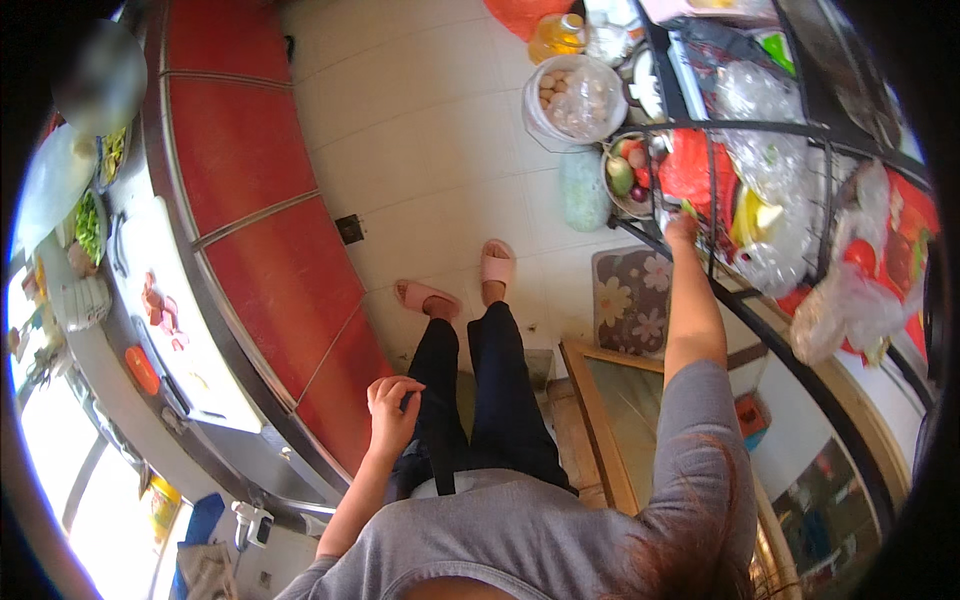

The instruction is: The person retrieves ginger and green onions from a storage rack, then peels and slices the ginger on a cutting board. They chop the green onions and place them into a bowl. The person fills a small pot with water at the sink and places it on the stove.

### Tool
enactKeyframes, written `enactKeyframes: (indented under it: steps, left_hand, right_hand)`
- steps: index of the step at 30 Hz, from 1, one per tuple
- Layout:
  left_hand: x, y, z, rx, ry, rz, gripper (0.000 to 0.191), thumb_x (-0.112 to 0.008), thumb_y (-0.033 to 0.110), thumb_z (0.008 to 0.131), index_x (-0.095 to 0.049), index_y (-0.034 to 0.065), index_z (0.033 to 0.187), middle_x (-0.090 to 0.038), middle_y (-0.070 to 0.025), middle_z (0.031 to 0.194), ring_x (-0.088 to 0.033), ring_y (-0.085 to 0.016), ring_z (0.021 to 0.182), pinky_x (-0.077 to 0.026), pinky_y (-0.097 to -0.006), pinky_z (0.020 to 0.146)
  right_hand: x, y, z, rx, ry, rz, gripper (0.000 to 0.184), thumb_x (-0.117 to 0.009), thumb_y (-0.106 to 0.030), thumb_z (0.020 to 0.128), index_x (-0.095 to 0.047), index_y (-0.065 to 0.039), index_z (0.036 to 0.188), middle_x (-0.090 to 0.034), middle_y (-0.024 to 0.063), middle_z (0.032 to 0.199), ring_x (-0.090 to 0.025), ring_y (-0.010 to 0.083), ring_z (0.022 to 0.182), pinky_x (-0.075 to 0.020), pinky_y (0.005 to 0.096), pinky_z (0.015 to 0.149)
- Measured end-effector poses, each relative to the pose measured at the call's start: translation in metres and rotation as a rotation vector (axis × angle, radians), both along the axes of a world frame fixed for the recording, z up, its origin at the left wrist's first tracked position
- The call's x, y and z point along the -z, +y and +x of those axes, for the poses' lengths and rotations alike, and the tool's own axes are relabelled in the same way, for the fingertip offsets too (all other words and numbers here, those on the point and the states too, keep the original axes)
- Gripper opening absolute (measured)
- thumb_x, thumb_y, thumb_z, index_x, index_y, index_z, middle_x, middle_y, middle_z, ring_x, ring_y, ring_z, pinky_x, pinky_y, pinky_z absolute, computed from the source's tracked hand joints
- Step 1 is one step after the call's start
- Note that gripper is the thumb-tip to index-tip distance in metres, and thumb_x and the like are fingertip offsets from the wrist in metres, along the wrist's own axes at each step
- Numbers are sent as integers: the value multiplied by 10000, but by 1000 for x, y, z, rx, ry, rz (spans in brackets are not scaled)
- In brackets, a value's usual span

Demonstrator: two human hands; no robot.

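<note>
My right hand reaches into the black metal rack. Its fingertips are partly hidden, so any grip there is unclear. Close around it are a red plastic bag, bananas and clear plastic bags. Just beyond the hand sits a bowl of mixed vegetables. Over my lap, on the left, hangs my left hand, fingers loosely curled and apart, with nothing seen in it.
On the left counter, a white cutting board carries cut reddish pieces and a knife. A white bucket of eggs, a winter melon and a flowered mat are on the floor. A wood-framed door stands beside me.
</note>
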State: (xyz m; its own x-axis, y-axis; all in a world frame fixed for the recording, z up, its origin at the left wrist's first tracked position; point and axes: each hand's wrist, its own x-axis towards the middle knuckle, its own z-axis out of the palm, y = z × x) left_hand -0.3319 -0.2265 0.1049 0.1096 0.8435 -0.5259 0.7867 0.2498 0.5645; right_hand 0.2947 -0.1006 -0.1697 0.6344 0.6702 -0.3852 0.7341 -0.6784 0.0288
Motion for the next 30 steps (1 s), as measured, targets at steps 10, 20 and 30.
enactKeyframes:
  steps: [10, 20, 30]
  left_hand:
    - [17, 14, 11, 116, 44, 131, 105, -707, 134, 814, -715, 139, 919, -697, -24, 995, -604, -264, 1081, -429, -439, 971]
    - [-22, 50, 38, 22, -79, 233, 135, -680, 150, 817, -711, 138, 948, -666, -70, 1022, -546, -337, 1086, -464, -458, 921]
    - [-62, 59, -66, -358, -220, 389, 128, -667, 168, 882, -707, 97, 981, -682, -96, 958, -603, -313, 968, -482, -425, 875]
  right_hand:
    - [82, 29, 41, -224, 269, 159, 319, -590, -142, 845, -689, 19, 1102, -655, 225, 1240, -617, 374, 1160, -480, 454, 1000]
    - [57, -70, -86, -385, 931, -172, 216, -601, -120, 922, -676, -38, 1108, -708, 118, 974, -675, 263, 913, -545, 415, 804]
    - [-147, 103, -447, -1033, 1116, -400, 211, -668, -196, 889, -730, -53, 1031, -748, 151, 974, -722, 289, 929, -553, 364, 857]
